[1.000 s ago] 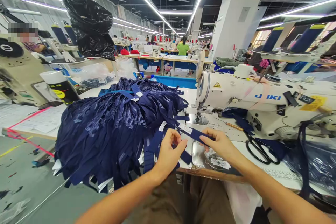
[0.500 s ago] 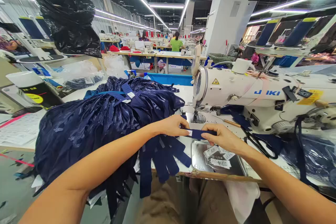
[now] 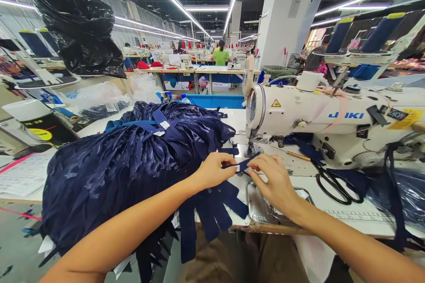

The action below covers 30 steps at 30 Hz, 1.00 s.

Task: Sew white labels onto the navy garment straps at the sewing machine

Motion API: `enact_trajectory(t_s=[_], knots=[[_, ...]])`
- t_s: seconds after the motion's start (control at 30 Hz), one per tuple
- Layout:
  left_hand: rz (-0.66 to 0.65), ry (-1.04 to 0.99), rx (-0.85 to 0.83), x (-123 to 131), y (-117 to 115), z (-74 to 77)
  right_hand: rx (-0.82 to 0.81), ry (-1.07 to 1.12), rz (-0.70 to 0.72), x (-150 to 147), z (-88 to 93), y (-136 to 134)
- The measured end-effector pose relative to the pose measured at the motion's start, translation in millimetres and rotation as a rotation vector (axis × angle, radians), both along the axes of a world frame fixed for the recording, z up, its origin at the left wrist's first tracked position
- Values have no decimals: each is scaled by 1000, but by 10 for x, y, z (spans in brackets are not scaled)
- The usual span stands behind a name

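Observation:
Between my two hands, just in front of the sewing machine point(image 3: 299, 106), is a navy fabric band point(image 3: 249, 160) with a small white label point(image 3: 238, 168) on it. My left hand point(image 3: 215, 169) pinches the band's left end beside the label. At the other end, the fingers of my right hand point(image 3: 272, 179) are closed on the band to the right of the label. A large heap of navy lace-trimmed garments point(image 3: 133, 163) lies left of the machine, with several straps hanging over the table edge. A metal tray point(image 3: 257, 205) with white labels sits partly beneath my right hand.
Black-handled scissors point(image 3: 338, 185) and a wooden-handled tool point(image 3: 298, 155) lie right of my hand. A spray can point(image 3: 36, 119) stands at the left, below a black plastic bag point(image 3: 76, 26). Navy thread cones point(image 3: 381, 33) stand behind the machine. A person in green point(image 3: 221, 55) sits farther back.
My right hand has turned over the band and moved in above the tray, covering part of its labels. The band's right end now tilts upward. The view has shifted slightly.

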State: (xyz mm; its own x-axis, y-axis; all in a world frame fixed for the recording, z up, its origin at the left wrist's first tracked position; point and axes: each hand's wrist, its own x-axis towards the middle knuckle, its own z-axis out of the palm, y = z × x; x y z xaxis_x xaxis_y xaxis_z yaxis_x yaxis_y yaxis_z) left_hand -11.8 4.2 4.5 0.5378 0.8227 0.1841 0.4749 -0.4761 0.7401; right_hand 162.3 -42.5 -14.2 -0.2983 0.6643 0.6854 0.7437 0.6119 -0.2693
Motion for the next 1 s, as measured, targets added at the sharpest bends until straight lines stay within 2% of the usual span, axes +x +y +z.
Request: enact_trajectory(t_s=[0.27,0.43,0.5,0.6,0.67,0.73,0.87,0.93,1.0], knots=[[24,61,190,-9,-155,59,-78,26,12,-169,-4,84],[23,64,161,-17,-162,55,-79,57,55,-241,-24,-86],[49,53,127,-20,-133,43,-63,36,187,-285,10,-260],[104,-9,34,-27,-75,35,-59,-110,515,-304,78,-481],[100,-61,-47,-32,-51,44,-70,-167,590,-262,92,-509],[82,-94,-112,-36,-50,63,-71,-103,486,-180,67,-430],[63,-93,-170,-37,-90,102,-3,57,170,0,31,-144],[44,-77,-170,-35,-107,112,46,0,113,51,72,-32],[25,-70,-161,-33,-116,117,14,-98,122,69,136,46]])
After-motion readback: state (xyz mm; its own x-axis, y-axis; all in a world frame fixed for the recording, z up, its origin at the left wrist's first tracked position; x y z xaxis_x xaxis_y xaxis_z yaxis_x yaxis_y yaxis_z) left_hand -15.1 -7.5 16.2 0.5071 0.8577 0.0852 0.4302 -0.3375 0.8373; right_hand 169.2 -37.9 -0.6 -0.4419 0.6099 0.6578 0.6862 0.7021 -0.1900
